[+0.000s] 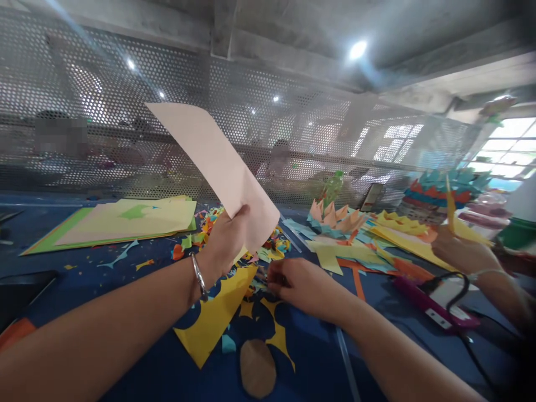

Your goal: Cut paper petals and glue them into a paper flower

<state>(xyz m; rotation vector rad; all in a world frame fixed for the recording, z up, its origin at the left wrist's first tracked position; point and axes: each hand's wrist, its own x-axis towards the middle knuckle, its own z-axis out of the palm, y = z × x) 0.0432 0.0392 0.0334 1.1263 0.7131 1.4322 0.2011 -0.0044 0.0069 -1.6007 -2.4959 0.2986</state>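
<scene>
My left hand (pixel 226 237), with a silver bracelet at the wrist, grips a long pale pink sheet of paper (pixel 209 151) near its lower end. The sheet stands up in the air and bends, its far end leaning to the left. Over the scrap pile, my right hand (pixel 295 282) is low with its fingers curled; whether anything is in them is hidden. Between my arms lies a yellow paper (pixel 218 318) with round pieces cut out, beside a thin yellow offcut (pixel 280 335). Closer to me is a brown oval piece (pixel 258 368).
A stack of coloured paper (pixel 125 223) lies at left. At right are zigzag-cut paper strips (pixel 335 218), a purple power strip (pixel 435 304) with a black cable, and another person's hand (pixel 464 251) holding yellow paper. A perforated metal screen (pixel 251 123) stands behind the blue table (pixel 138 346).
</scene>
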